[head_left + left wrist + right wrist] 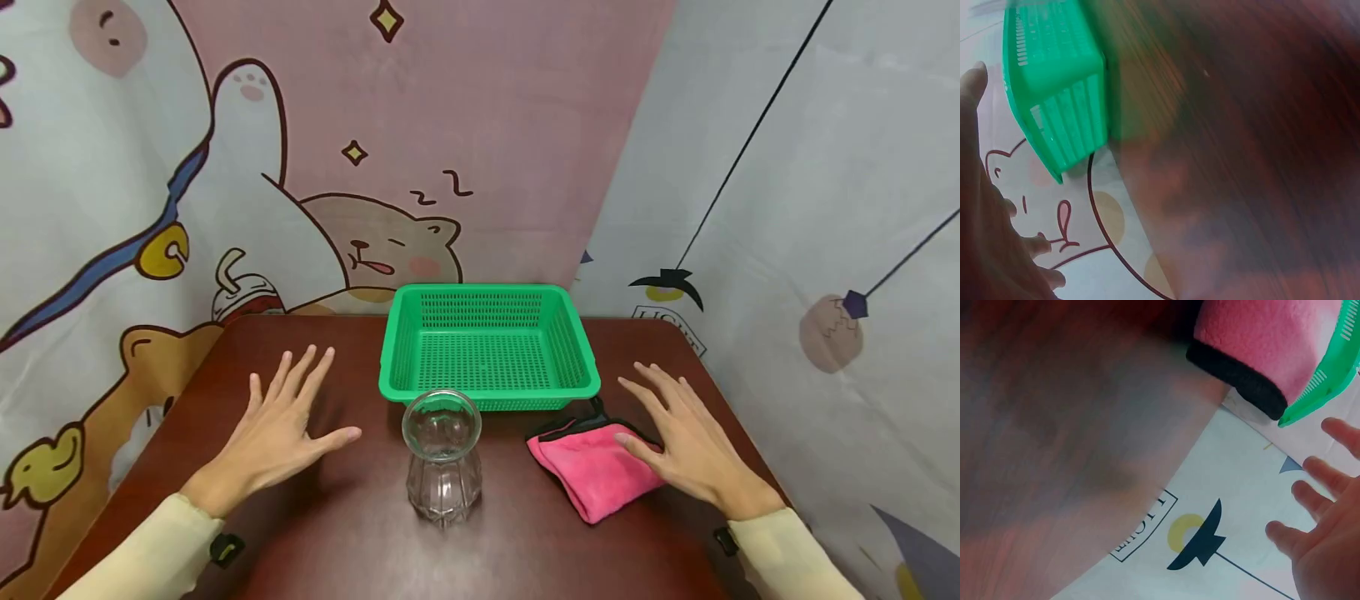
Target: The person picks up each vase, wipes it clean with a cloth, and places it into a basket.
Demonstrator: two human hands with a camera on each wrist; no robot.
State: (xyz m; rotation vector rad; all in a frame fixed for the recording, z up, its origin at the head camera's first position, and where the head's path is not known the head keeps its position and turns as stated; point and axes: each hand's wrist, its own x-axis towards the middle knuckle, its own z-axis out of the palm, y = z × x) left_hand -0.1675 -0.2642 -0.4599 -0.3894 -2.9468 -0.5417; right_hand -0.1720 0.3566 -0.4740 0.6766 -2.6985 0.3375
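My left hand [273, 433] is held over the left side of the table with its fingers spread, holding nothing. On the right, my right hand [693, 442] is spread too and overlaps the edge of a pink cloth [600, 467] with black trim in the head view. Between the hands stands a clear glass vase [444, 479] with a flared rim and a faceted lower body. Behind the vase is a green plastic basket [483, 398] with slotted walls. The basket's end wall [1066, 119] shows in the left wrist view, and the cloth [1260, 344] in the right wrist view.
The dark red-brown table [360, 533] reaches back to a wall covering [510, 150] printed with cartoon animals. More printed sheet [825, 250] runs along the right side. Small black devices sit at both sleeve cuffs.
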